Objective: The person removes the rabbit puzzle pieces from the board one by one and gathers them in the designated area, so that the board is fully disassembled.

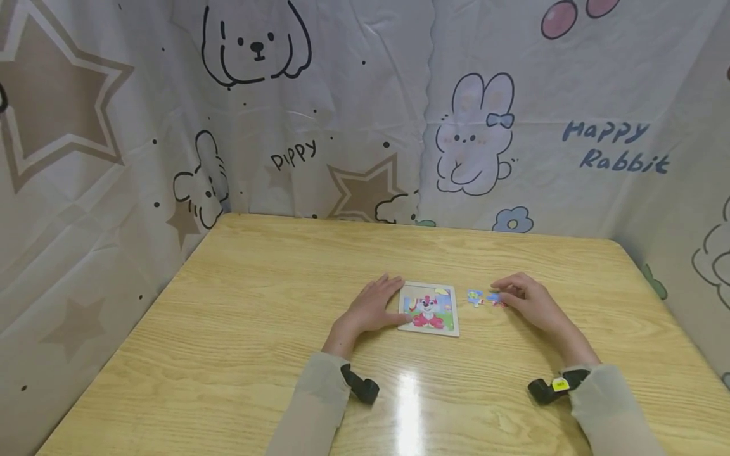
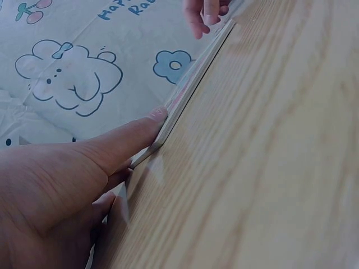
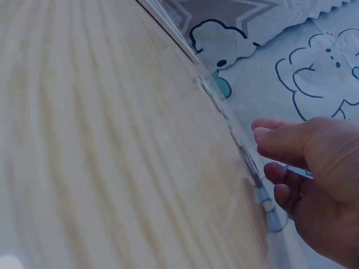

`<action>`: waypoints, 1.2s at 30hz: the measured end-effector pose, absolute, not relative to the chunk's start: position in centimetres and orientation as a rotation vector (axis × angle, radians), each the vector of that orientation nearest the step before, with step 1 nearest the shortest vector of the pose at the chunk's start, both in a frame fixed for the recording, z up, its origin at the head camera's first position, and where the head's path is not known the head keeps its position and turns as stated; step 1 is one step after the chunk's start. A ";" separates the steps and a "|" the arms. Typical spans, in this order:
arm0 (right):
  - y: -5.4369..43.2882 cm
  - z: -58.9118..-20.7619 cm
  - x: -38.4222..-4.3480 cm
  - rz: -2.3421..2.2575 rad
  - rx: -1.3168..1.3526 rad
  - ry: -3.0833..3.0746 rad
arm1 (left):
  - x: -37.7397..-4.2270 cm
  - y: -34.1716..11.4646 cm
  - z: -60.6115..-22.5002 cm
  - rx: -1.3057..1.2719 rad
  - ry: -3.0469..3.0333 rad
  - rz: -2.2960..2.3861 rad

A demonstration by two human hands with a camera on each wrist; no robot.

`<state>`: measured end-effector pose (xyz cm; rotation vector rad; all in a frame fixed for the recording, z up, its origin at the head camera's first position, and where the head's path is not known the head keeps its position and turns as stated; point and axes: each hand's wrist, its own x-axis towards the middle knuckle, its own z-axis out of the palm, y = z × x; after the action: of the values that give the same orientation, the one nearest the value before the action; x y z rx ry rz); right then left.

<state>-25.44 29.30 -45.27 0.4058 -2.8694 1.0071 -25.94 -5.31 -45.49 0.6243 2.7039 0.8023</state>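
Note:
A small square picture puzzle board (image 1: 455, 313) lies flat on the table, its pale frame around a pink and white cartoon animal. Along its left side rests my left hand (image 1: 373, 306), fingers extended at the far left corner. In the left wrist view the straight thumb (image 2: 137, 131) presses on the board's edge. Just right of the board are loose puzzle pieces, a blue and yellow one (image 1: 474, 297) and a blue and pink one (image 1: 493, 298). Over the latter, my right hand (image 1: 527, 301) hovers with loosely bent fingers; the right wrist view shows a gap between thumb and pieces.
The wood-grain table (image 1: 256, 304) extends around the board to its back edge. A patterned cloth (image 1: 353, 114) hangs behind and at both sides. Black wrist straps (image 1: 359, 386) sit on both sleeves.

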 end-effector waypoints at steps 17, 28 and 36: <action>24.3 -45.4 -26.7 1.166 0.618 -2.900 | -26.2 -5.3 -45.9 0.647 2.717 0.784; 22.1 -45.4 -27.2 1.235 0.778 -2.889 | -26.2 -5.4 -45.5 0.637 2.710 0.777; 21.1 -45.0 -27.5 1.193 0.868 -2.952 | -26.1 -5.4 -45.5 0.637 2.706 0.783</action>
<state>-27.53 21.08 -44.96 0.8682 -2.9515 1.1932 -26.14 -5.40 -45.51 0.6366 2.7057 0.7830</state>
